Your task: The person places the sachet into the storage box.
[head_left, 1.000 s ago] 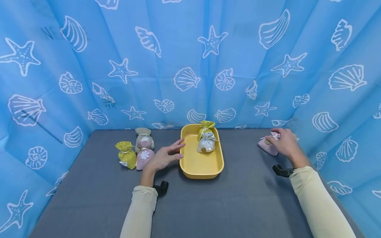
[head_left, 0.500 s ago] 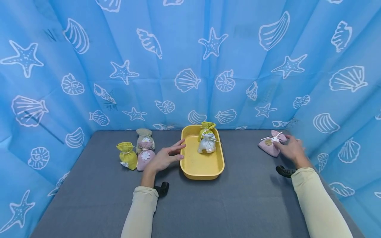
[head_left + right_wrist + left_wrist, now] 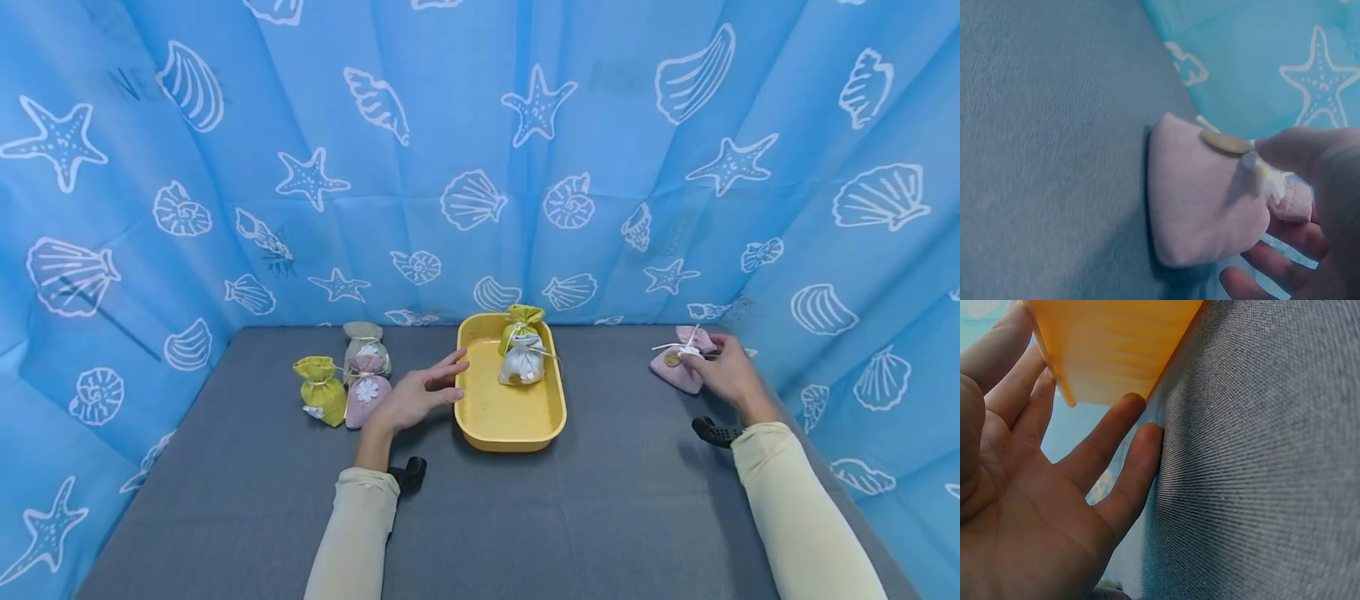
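At the right of the table, a pink drawstring pouch [image 3: 678,372] leans with its flat base on the cloth. My right hand [image 3: 733,377] pinches it at the neck, thumb over the white flower and fingers beneath. A round tan tag [image 3: 1225,142] shows near the thumb in the right wrist view. My left hand [image 3: 414,398] lies along the left side of a yellow tray [image 3: 472,425], its fingers fairly straight and touching the rim. Inside the tray, a white pouch [image 3: 522,363] stands in front of a yellow-green pouch [image 3: 522,315].
Left of the tray, a yellow-green pouch [image 3: 322,393], a pink pouch with a white flower [image 3: 366,400] and a beige pouch [image 3: 362,333] stand close together. A blue shell-print curtain [image 3: 480,167] hangs behind and beside the grey tabletop [image 3: 525,525].
My right hand has shifted from over the pink pouch's top to its right side, uncovering its neck and string. The left hand and the tray have stayed in place.
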`<state>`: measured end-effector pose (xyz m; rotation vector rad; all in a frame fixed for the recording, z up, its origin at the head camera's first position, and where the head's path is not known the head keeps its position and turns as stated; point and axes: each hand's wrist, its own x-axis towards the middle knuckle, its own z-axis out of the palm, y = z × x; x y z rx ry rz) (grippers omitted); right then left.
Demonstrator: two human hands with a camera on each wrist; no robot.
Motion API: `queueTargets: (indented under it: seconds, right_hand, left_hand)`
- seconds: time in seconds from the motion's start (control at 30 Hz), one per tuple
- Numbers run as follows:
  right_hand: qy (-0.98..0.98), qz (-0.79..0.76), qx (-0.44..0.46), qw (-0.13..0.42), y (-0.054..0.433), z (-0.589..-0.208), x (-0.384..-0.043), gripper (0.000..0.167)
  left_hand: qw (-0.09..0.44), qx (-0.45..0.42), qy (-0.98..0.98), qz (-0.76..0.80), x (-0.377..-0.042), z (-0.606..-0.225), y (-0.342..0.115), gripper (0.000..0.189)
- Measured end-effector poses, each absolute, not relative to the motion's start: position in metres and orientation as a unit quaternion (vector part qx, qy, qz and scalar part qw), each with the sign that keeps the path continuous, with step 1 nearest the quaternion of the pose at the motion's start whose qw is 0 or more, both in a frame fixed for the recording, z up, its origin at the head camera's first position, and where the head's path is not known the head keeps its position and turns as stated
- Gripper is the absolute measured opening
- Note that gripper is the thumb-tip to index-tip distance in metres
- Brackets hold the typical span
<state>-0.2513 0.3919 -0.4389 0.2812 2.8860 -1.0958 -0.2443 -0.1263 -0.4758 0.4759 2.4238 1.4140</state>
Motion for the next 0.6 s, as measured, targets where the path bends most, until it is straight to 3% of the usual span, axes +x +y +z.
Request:
queueTargets:
  seconds: [0.17,0.37,0.6]
  right_hand:
    - [0.933,-0.347,0.092,0.020,0.383,-0.432,-0.253,0.093]
    - [0.959,-0.278,0.048,0.018,0.374,-0.427,-0.253,0.067]
    - [0.962,-0.266,0.030,-0.050,0.368,-0.428,-0.252,0.046]
  left_hand:
    - [0.147,0.165,0.841,0.495,-0.245,-0.475,-0.126,0.056]
    - [0.148,0.165,0.839,0.496,-0.244,-0.475,-0.127,0.062]
    - [0.143,0.172,0.841,0.493,-0.244,-0.475,-0.128,0.063]
